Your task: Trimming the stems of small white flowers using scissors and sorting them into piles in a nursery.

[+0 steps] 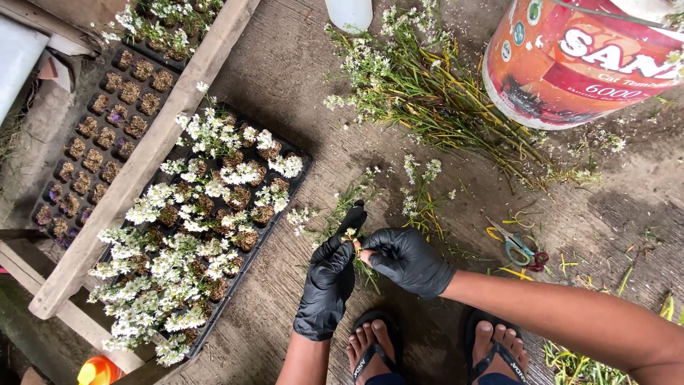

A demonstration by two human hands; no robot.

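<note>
Looking down from your head, you have two black-gloved hands meeting over one flower cutting (354,246). Your left hand (328,285) grasps its stem, fingers closed around it; your right hand (407,260) pinches its lower end between fingertips. Left of your fingers lie two black seedling trays (303,167), one full of white blooms. Right of them lies one pair of scissors (519,246); beyond them, one pile of cut stems (442,100) and one orange bucket (570,64).

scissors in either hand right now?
No: the scissors lie on the ground to the right, apart from both gloved hands, which pinch a small flower sprig.
</note>
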